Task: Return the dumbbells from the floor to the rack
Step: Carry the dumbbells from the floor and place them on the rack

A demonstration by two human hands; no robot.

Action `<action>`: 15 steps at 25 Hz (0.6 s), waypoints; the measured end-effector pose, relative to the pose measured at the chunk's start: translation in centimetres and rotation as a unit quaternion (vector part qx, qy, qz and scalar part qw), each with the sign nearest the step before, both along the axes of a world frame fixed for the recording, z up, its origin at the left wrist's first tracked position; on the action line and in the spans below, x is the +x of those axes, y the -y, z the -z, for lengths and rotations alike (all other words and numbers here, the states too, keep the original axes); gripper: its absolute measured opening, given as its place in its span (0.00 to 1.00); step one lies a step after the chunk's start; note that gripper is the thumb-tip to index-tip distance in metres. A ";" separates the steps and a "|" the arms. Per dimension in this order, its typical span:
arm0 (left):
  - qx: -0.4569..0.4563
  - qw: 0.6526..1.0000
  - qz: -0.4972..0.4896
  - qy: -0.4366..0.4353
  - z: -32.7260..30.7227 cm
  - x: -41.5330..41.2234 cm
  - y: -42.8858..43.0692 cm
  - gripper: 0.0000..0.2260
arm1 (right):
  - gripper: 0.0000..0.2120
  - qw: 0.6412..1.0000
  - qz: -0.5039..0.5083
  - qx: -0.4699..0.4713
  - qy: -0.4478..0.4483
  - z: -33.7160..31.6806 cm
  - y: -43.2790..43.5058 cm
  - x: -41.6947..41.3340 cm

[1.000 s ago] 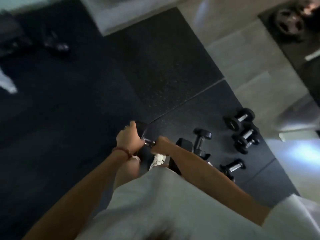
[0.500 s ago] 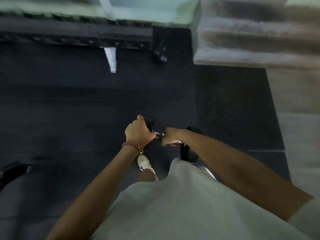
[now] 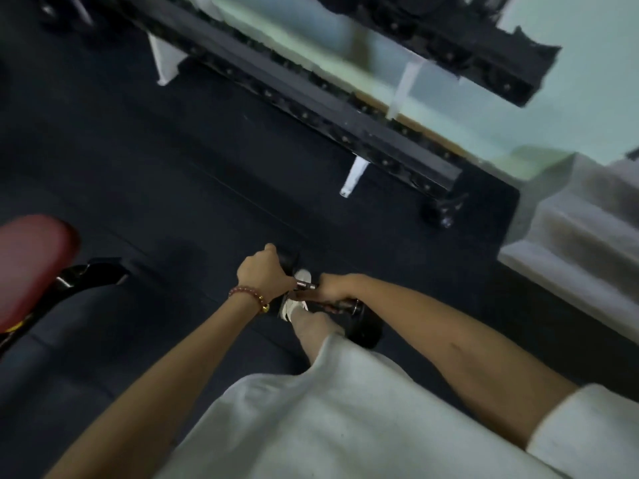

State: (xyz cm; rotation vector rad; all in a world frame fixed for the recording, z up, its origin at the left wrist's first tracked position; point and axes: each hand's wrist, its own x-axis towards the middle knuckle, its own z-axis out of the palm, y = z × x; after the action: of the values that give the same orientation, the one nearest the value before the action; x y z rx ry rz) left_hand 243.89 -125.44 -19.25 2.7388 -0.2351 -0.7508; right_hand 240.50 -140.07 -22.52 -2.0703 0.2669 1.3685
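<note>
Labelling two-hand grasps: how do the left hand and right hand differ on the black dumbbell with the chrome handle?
The left hand wears a red bead bracelet; the right hand has a bare wrist. The left hand grips beside the far head, the right hand nearer the near head, with bare chrome showing between them. Shared: both curl round the one black dumbbell with the chrome handle.

A single wide-angle view from the person's head looks steeply down and forward along both forearms, with the left hand [image 3: 264,274] and right hand [image 3: 333,288] close below it at mid-frame. The frame is rolled sideways, so the rack [image 3: 311,98] runs diagonally across the top, farther off beyond the dark floor [image 3: 155,188].
</note>
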 end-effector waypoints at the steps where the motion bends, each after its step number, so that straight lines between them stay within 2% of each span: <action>1: 0.004 1.000 -0.015 -0.014 0.6 2.2 -0.4 0.28 | 0.34 1.000 -0.016 0.005 -0.011 0.4 -0.3 2.4; 4: 0.010 0.998 -0.042 -0.053 1.3 8.6 -1.2 0.32 | 0.30 1.000 -0.010 -0.008 -0.025 0.9 -0.7 8.9; 8: 0.009 0.995 -0.077 -0.055 1.1 18.4 -2.1 0.32 | 0.43 0.999 -0.039 -0.014 -0.029 1.1 -1.2 20.2; 12: 0.000 0.995 -0.096 -0.039 0.7 27.2 -3.6 0.31 | 0.37 0.994 -0.091 -0.033 -0.059 -1.3 -2.4 30.6; 15: -0.008 0.994 -0.096 -0.061 1.0 35.6 -5.5 0.31 | 0.33 0.993 -0.086 -0.037 -0.076 -1.9 -4.0 38.6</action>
State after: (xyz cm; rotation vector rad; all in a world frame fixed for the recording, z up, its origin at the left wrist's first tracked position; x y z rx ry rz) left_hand 279.54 -119.94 -20.24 2.6396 0.0464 -0.8538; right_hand 279.12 -136.06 -20.63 -2.0913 0.2102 1.6470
